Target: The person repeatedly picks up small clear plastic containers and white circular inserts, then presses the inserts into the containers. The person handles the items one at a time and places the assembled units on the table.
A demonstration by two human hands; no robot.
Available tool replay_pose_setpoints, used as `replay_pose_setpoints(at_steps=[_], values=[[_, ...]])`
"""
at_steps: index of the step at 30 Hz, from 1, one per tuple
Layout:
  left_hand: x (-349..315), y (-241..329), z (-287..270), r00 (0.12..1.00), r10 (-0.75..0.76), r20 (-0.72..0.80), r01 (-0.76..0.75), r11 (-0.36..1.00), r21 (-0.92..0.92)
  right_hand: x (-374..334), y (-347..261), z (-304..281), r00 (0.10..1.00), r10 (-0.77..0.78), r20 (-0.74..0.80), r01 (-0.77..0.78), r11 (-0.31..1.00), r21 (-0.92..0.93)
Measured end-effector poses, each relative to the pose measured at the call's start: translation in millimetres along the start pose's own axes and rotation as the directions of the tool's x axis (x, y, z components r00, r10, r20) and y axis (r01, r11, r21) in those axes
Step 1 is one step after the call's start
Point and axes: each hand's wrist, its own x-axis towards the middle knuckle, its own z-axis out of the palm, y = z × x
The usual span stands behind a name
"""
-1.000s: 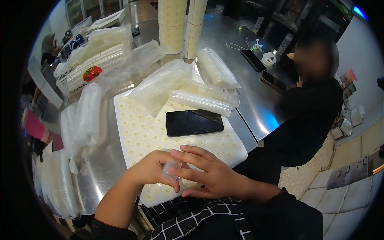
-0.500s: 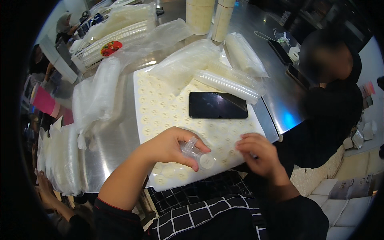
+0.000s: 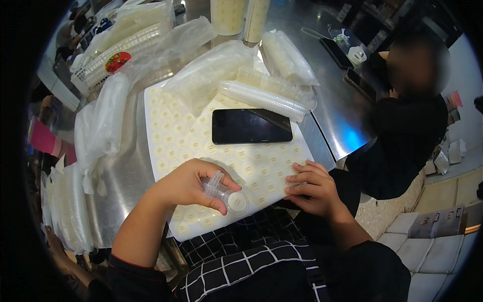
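Note:
My left hand (image 3: pixel 198 186) is closed round a short stack of small clear plastic cups or lids (image 3: pixel 216 187), held by the rims between thumb and fingers. A round pale sticker (image 3: pixel 238 202) sits on the stack's end face. Beneath lies a large white sheet of round cream stickers (image 3: pixel 193 146). At its right front edge my right hand (image 3: pixel 317 189) has its fingers spread, their tips touching the sheet. Whether a sticker is under those fingertips I cannot tell. A black phone (image 3: pixel 251 126) lies on the sheet beyond both hands.
Stacked clear plastic ware (image 3: pixel 264 98) and a plastic bag (image 3: pixel 201 75) lie behind the phone. Bagged stacks (image 3: pixel 103 118) and a white basket (image 3: pixel 93 78) stand left. Sticker rolls (image 3: pixel 226 17) stand at the back of the metal table (image 3: pixel 347 113). A person in black (image 3: pixel 407 131) sits right.
My right hand has come down onto the sheet's right edge, its fingers reaching over it. My left hand keeps the clear stack. The whole view has shifted, moving the scene left.

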Motion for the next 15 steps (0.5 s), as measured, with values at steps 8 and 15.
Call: replay_pose_setpoints(at_steps=[8,15], values=[[4,-2,17,0.983,0.173,0.068,-0.172,0.985,-0.019,7,-14,-7,0.994,0.105,0.041,-0.105,0.994,0.019],[6,1,15,0.973,0.225,0.05,-0.229,0.964,0.133,22,-21,-12,0.948,0.306,0.087,-0.316,0.936,0.155]])
